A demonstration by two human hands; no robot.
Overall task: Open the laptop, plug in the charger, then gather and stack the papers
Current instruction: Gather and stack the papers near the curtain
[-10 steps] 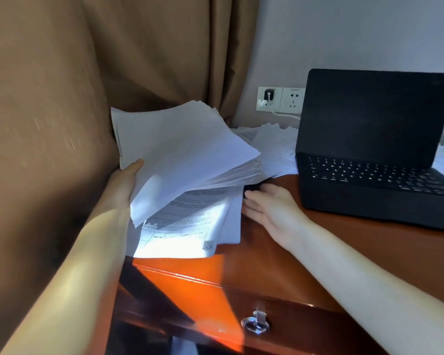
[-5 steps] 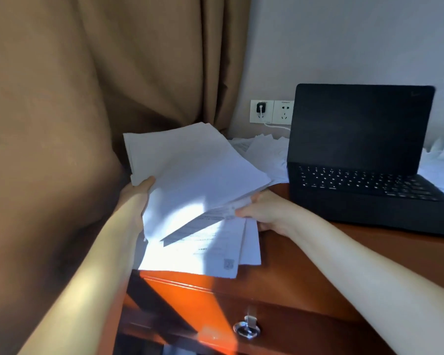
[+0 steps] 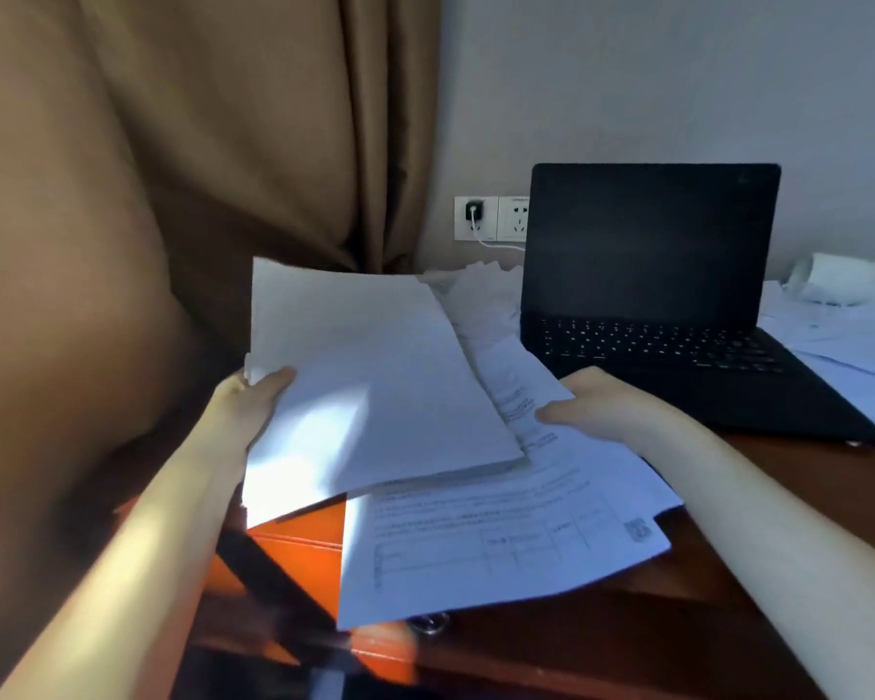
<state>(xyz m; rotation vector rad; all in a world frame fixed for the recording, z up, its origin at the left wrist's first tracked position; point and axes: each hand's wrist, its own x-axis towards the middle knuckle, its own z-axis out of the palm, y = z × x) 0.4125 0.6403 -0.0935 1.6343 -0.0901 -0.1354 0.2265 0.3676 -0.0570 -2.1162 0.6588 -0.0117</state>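
Brown curtain (image 3: 173, 194) fills the room's left; a pale wall (image 3: 652, 68) stands behind. A reddish wooden table (image 3: 627, 613), partly sunlit, carries an open black laptop (image 3: 647, 255) at right rear, its screen dark. Loose papers (image 3: 481, 295) lie between curtain and laptop, with more sheets (image 3: 839, 336) to the laptop's right. The left hand (image 3: 253, 396) grips a blank paper stack (image 3: 375, 386) by its left edge, thumb on top, raised off the table. The right hand (image 3: 602, 401) pinches printed sheets (image 3: 501, 538), thumb on top; these pass beneath the stack and overhang the table's front edge. A charger plug (image 3: 473, 210) sits in the wall socket (image 3: 514, 218).
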